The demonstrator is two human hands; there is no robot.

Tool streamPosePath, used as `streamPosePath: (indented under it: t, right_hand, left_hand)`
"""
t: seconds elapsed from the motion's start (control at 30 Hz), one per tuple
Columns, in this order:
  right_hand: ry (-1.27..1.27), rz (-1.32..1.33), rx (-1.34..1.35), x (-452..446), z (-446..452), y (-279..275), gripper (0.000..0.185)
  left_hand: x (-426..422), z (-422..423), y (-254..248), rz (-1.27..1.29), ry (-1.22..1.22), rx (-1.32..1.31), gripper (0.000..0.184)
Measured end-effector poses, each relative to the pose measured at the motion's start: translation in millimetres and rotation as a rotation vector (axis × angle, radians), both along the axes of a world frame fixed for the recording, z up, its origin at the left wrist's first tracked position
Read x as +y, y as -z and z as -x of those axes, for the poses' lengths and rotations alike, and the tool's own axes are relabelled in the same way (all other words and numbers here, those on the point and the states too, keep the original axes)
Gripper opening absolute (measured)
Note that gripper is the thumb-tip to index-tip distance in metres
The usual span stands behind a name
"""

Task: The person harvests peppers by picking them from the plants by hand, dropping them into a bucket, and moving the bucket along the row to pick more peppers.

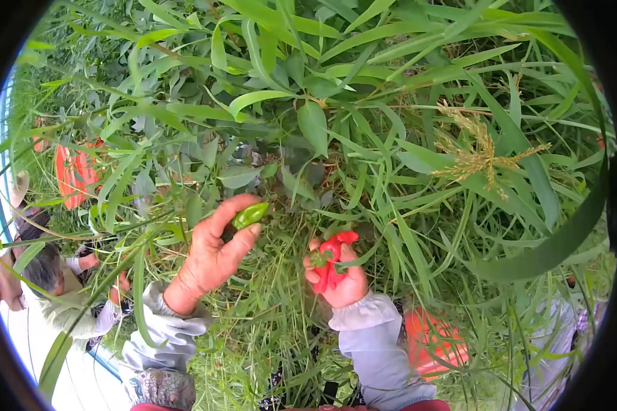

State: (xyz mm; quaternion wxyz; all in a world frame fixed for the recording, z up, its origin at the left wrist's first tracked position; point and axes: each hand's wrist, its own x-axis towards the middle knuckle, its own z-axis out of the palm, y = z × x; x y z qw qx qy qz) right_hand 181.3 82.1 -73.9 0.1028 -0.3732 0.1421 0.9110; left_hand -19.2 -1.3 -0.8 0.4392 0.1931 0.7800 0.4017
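Note:
Between the thumb and fingers of my left hand (pixel 216 250) is a green pepper (pixel 249 215), held just in front of the leafy plants. My right hand (pixel 341 277), lower and to the right, is closed around several red peppers (pixel 330 255) with green stems. Some of those peppers stick out above the fingers, and the rest are partly hidden in the palm. A broad green leaf (pixel 238 177) hangs just above my left hand.
Tall grass blades (pixel 418 151) and a seed head (pixel 483 147) crowd the view. A red basket (pixel 435 342) stands at lower right, and a red-orange container (pixel 75 175) shows at left. Other people (pixel 65 294) are at the left; clothing (pixel 555 335) shows at right.

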Motion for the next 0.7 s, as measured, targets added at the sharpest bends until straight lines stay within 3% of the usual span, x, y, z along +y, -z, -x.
streamPosePath:
  t: [0.03, 0.07, 0.17, 0.2, 0.27, 0.3, 0.4, 0.47, 0.53, 0.57, 0.7]
  right_hand:
    - [-0.063, -0.015, -0.015, 2, 3, -7, 0.036]
    - [-0.121, -0.025, -0.035, 3, 4, -11, 0.035]
    - [-0.285, -0.096, 0.094, 7, 2, -9, 0.041]
    - [-0.286, -0.096, 0.09, 3, 2, -7, 0.041]
    - [-0.295, -0.206, -0.02, -12, 1, 1, 0.051]
    - [-0.275, -0.192, 0.027, -8, 1, 5, 0.055]
    - [-0.248, -0.209, -0.011, -6, 5, -10, 0.051]
    - [-0.265, -0.192, -0.054, -4, 6, -16, 0.048]
    - [-0.215, -0.18, -0.008, -1, 7, -14, 0.042]
    - [-0.195, -0.129, -0.022, 1, 10, -16, 0.044]
    - [-0.126, -0.025, 0.021, -12, -3, 1, 0.048]
  left_hand:
    - [-3, -3, 0, 0.059, 0.097, 0.073, 0.023]
    - [2, -12, -1, 0.019, -0.188, -0.314, 0.019]
    - [22, -43, 0, -0.017, -0.363, -0.468, 0.014]
    - [17, -53, 17, -0.066, -0.164, -0.221, 0.017]
    - [18, -66, 20, 0.051, -0.006, -0.084, 0.016]
    - [24, -71, 17, 0.086, -0.138, -0.127, 0.015]
    - [21, -77, 19, -0.043, -0.097, -0.071, 0.017]
    - [23, -77, 14, -0.042, -0.065, -0.033, 0.027]
    - [28, -75, 17, 0.078, 0.221, 0.233, 0.041]
    - [29, -73, 16, 0.079, 0.224, 0.233, 0.041]
    - [33, -62, 12, 0.225, 0.615, 0.46, 0.064]
